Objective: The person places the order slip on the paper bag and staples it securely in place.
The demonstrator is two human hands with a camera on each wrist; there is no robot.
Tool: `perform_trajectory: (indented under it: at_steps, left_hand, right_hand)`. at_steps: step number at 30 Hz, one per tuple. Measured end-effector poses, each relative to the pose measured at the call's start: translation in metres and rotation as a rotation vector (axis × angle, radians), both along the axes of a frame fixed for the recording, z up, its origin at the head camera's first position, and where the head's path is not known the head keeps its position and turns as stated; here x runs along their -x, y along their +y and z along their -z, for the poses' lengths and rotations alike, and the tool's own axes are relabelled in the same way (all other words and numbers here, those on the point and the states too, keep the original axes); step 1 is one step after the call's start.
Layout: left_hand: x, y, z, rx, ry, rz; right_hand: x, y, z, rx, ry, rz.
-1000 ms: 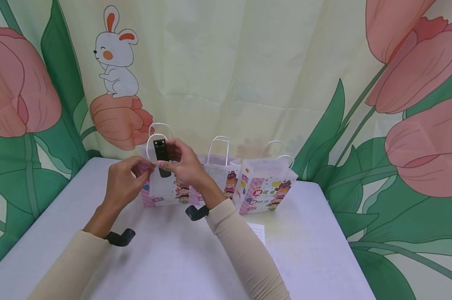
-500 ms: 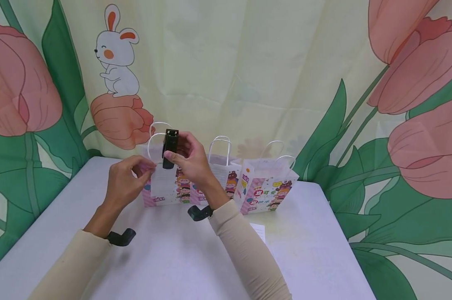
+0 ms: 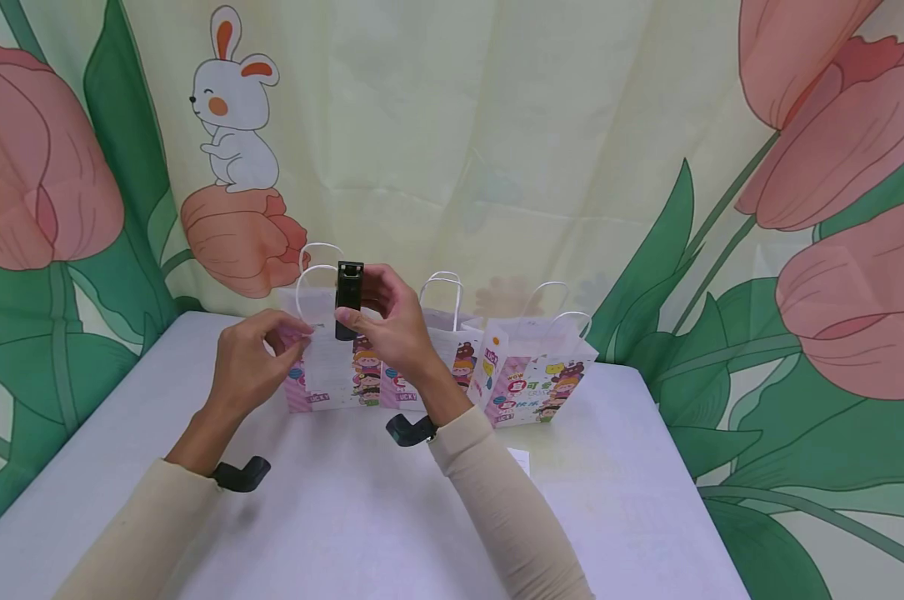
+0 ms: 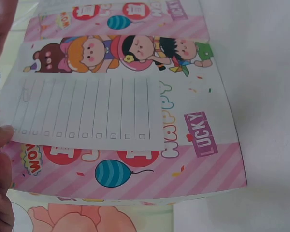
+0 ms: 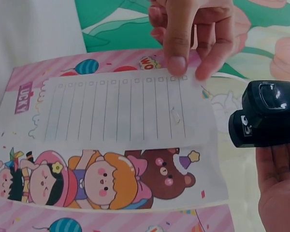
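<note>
A lined sheet of paper (image 5: 111, 111) with small checkboxes lies against the front of the leftmost gift bag (image 3: 366, 375), near its top edge. My left hand (image 3: 252, 358) pinches the sheet and the bag's rim between thumb and fingers. A small bent shiny mark, perhaps a staple, shows on the sheet in both wrist views. My right hand (image 3: 395, 325) grips a black stapler (image 3: 349, 300), held upright beside the bag's white handle. In the right wrist view the stapler's nose points at the bag's top edge but stands apart from it.
A middle gift bag (image 3: 462, 367) and a right one (image 3: 534, 387) stand in a row with the left one, handles up. Another white paper (image 3: 521, 459) lies on the white table (image 3: 332, 517), partly behind the right sleeve. A printed curtain (image 3: 496, 167) hangs behind.
The stapler has come away from the bag's top edge, rising and shifting right with my right hand. My left hand has stayed at the sheet and bag.
</note>
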State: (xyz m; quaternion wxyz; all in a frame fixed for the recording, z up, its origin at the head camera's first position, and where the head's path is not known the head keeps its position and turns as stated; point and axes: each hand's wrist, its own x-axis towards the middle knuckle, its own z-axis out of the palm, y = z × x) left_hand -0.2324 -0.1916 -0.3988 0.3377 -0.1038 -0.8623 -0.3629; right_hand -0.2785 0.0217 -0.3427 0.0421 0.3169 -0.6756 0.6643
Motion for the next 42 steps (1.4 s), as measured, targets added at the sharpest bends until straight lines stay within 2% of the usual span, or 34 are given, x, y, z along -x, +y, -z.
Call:
perform_trajectory:
  at_steps: [10,21,27,31,36,42]
  left_hand:
    - [0.001,0.000,-0.001,0.017,0.005,0.005]
    - [0.001,0.000,-0.004,0.009,-0.003,0.009]
    - [0.002,-0.001,-0.003,0.012,0.015,-0.005]
    - [0.001,-0.002,-0.001,0.016,0.030,-0.007]
    - [0.000,-0.003,0.000,0.015,0.036,-0.021]
    - [-0.001,-0.003,0.001,0.017,0.043,-0.026]
  right_hand:
    - [-0.007,0.014,0.002,-0.033,0.017,-0.009]
    - [-0.021,0.032,0.012,-0.142,0.039,-0.018]
    - [-0.035,0.041,0.020,-0.226,0.016,-0.011]
    - [-0.042,0.049,0.026,-0.277,0.040,0.012]
    - [-0.054,0.060,0.036,-0.413,0.073,0.047]
    - [-0.070,0.069,0.050,-0.529,0.035,0.005]
